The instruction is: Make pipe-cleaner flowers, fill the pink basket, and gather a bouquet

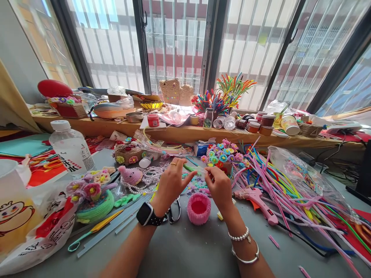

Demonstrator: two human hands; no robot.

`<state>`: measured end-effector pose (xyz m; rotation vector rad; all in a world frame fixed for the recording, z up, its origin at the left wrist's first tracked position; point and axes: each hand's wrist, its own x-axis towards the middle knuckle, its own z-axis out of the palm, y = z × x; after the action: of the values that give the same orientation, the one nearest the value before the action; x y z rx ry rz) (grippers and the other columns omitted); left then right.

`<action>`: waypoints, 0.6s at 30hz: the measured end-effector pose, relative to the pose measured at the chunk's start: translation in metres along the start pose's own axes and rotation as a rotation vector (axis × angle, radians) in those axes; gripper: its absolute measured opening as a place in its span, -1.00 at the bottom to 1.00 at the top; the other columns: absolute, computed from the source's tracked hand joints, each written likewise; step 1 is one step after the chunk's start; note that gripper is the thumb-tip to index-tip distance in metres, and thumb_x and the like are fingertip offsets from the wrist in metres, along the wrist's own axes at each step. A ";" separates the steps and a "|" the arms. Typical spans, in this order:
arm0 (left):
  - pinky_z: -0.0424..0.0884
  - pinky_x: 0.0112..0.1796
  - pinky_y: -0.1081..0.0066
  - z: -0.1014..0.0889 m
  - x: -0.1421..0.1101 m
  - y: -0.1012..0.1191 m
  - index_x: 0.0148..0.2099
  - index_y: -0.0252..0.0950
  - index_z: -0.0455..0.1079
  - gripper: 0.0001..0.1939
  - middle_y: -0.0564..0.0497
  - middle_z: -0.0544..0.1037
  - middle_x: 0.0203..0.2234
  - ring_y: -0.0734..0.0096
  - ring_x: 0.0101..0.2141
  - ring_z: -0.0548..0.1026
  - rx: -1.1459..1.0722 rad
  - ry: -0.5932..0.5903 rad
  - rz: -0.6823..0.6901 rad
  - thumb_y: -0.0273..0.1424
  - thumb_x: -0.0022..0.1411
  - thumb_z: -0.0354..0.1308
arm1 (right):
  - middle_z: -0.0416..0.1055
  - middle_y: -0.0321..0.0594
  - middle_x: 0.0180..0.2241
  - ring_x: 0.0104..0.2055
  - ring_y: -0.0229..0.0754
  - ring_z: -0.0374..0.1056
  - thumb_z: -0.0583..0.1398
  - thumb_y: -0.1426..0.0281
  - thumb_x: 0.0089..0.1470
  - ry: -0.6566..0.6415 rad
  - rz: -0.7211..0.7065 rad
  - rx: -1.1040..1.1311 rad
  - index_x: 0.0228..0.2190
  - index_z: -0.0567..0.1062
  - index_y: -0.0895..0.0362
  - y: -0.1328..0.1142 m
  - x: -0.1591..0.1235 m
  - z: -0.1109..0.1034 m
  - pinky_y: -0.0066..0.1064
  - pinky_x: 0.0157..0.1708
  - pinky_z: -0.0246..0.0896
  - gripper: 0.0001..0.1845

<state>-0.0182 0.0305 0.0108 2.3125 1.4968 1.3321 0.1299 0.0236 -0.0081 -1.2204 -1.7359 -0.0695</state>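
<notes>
My left hand (pixel 172 181), wearing a watch, is raised above the desk with thumb and forefinger apart and nothing clearly between them. My right hand (pixel 219 187) is closed in a pinch at a pale, see-through bit that is too small to name. A short green strip (pixel 189 168) lies between the two hands; whether either touches it I cannot tell. Below them stands a small round pink fuzzy pot (pixel 198 217) with an open top. Dark-handled scissors (pixel 174 212) lie beside my left wrist. To the right is a pink glue gun (pixel 262 204).
Loose pipe cleaners (pixel 278 181) spread over the right side. Fuzzy flowers in a basket (pixel 224 154) stand behind my right hand. On the left are a water bottle (pixel 71 148), a green wreath with flowers (pixel 97 206), glue sticks (pixel 107 231) and bead strings (pixel 149 179). A crowded ledge (pixel 179 133) runs behind.
</notes>
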 end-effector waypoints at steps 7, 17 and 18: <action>0.30 -0.30 0.28 0.001 0.019 0.014 -0.19 -0.36 0.24 -0.78 -0.17 0.38 -0.22 0.20 -0.23 0.35 0.785 -0.052 0.587 -0.42 0.17 -0.16 | 0.43 -0.15 -0.41 -0.38 -0.18 0.33 -0.02 0.38 0.05 0.018 0.078 -0.029 -0.43 0.42 0.18 0.009 0.001 0.000 -0.43 -0.38 0.15 -0.76; 0.32 -0.30 0.30 0.007 0.015 0.006 -0.17 -0.37 0.24 -0.78 -0.15 0.38 -0.20 0.19 -0.20 0.34 0.809 -0.059 0.581 -0.45 0.14 -0.12 | 0.43 -0.16 -0.40 -0.37 -0.18 0.33 -0.02 0.38 0.04 -0.016 0.100 -0.048 -0.41 0.42 0.17 0.010 0.001 0.002 -0.43 -0.39 0.15 -0.76; 0.32 -0.31 0.29 0.008 0.015 0.006 -0.17 -0.37 0.24 -0.78 -0.15 0.38 -0.20 0.20 -0.21 0.34 0.805 -0.057 0.578 -0.45 0.14 -0.12 | 0.43 -0.16 -0.40 -0.37 -0.18 0.33 -0.02 0.38 0.04 -0.016 0.101 -0.048 -0.41 0.42 0.17 0.010 0.000 0.002 -0.43 -0.38 0.15 -0.76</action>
<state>-0.0064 0.0422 0.0180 3.4489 1.6137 0.7683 0.1362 0.0297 -0.0130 -1.3450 -1.6924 -0.0415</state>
